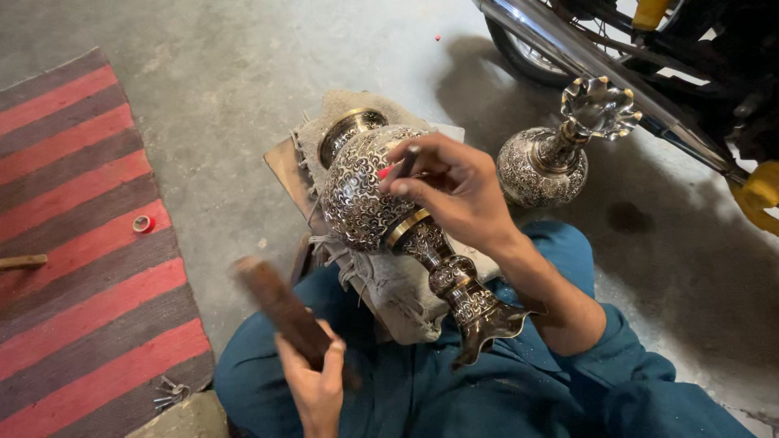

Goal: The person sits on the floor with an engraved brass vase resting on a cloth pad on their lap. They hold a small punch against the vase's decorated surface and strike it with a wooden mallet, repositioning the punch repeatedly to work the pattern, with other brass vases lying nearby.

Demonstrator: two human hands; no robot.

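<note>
Head view showed my right hand (454,191) pinching a thin chisel (403,165) against the engraved vase (375,191) lying on sacking (389,280) over my lap, my left hand (315,381) wrapped around the blurred wooden mallet (280,307); I judged a mistimed blow could skid the tip or hit my fingers.
</note>
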